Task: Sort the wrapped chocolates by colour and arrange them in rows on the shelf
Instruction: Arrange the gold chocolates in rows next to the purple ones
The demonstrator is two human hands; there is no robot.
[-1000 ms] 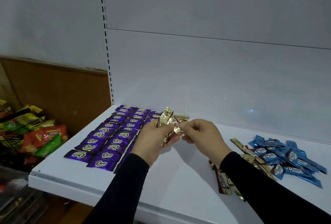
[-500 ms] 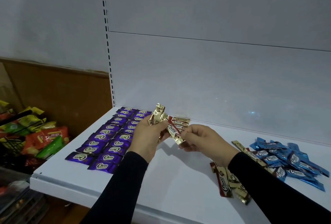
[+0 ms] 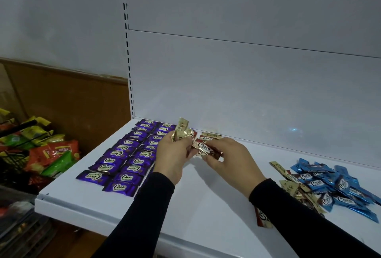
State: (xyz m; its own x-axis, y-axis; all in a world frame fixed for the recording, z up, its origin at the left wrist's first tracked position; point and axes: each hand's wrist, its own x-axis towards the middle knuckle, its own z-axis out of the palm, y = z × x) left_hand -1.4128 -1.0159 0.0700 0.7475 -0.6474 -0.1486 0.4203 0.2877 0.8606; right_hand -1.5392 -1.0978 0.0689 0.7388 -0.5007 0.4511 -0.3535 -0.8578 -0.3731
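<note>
Purple wrapped chocolates (image 3: 123, 158) lie in two neat rows on the left of the white shelf (image 3: 206, 206). My left hand (image 3: 175, 154) grips a bunch of gold-and-brown chocolates (image 3: 181, 130) that stick up above its fingers. My right hand (image 3: 228, 158) pinches one gold-and-brown chocolate (image 3: 206, 147) just above the shelf. Behind it, a short row of the same kind (image 3: 210, 136) lies by the back panel. A mixed heap of blue chocolates (image 3: 334, 185) and gold-brown ones (image 3: 290, 185) sits on the right, partly hidden by my right sleeve.
The shelf's white back panel (image 3: 247, 82) rises straight behind the rows. Left of the shelf, a black wire basket (image 3: 18, 154) holds bright snack packets (image 3: 55, 154). The shelf's front edge (image 3: 103, 212) runs below my forearms.
My right hand has drawn one gold-brown chocolate out of the left hand's bunch and lowered it toward the shelf in front of the short back row. The view shifted slightly.
</note>
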